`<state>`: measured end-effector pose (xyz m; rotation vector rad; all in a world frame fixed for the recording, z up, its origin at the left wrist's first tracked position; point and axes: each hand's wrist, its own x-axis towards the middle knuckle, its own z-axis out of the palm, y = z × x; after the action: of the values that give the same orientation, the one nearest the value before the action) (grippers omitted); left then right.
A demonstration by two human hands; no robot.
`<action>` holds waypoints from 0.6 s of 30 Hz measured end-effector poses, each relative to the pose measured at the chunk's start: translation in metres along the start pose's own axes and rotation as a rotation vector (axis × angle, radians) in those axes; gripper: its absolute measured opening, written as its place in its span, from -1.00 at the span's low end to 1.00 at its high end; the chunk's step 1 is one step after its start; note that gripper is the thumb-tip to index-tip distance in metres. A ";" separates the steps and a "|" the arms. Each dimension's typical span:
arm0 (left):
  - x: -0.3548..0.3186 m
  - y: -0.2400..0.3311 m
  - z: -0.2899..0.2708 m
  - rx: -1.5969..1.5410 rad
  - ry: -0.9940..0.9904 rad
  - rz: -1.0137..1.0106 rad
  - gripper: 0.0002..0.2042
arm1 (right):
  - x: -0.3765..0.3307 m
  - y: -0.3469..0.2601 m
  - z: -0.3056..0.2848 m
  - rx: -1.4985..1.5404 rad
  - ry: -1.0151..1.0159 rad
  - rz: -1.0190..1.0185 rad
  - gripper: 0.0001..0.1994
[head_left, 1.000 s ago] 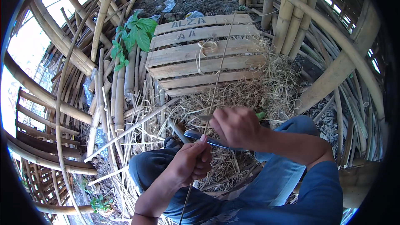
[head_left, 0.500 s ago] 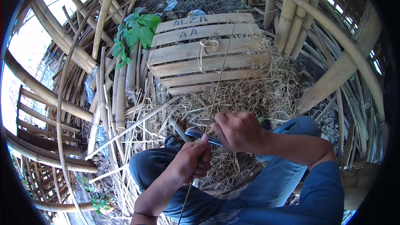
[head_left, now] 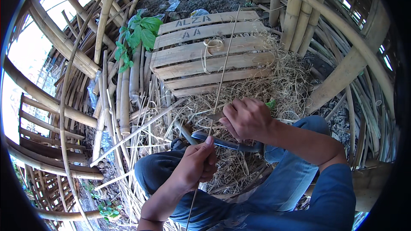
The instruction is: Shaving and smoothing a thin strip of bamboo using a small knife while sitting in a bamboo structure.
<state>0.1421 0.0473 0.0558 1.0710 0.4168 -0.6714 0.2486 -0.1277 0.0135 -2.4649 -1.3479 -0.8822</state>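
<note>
My left hand is closed around a long, thin bamboo strip, its thumb extended up along it. The strip runs from my lap up over a wooden crate. My right hand grips a knife, its handle hidden in the fingers. The short blade touches or lies very close to the strip, a little above my left thumb. A curled shaving rests on the crate slats.
Pale shavings are heaped against the crate's right side and in front of me. Split bamboo lengths lie at left, beside a leafy plant. Bamboo poles stand behind at right. A dark curved object lies between my knees.
My right hand and the knife have moved slightly up and away from my left hand along the strip. The left hand keeps its grip, and the view has shifted a little.
</note>
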 end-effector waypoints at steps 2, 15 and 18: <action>-0.001 0.000 0.000 -0.003 0.017 0.001 -0.52 | 0.001 0.002 -0.002 -0.055 0.020 -0.010 -0.68; -0.006 0.002 0.001 -0.016 -0.013 -0.025 -0.54 | 0.005 0.014 0.000 -0.158 0.065 -0.025 -0.74; -0.009 -0.001 0.003 -0.007 -0.014 -0.057 -0.53 | 0.004 0.033 0.012 -0.272 -0.044 0.237 -0.67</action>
<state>0.1349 0.0472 0.0619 1.0505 0.4390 -0.7267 0.2823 -0.1381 0.0095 -2.7884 -0.9738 -1.0156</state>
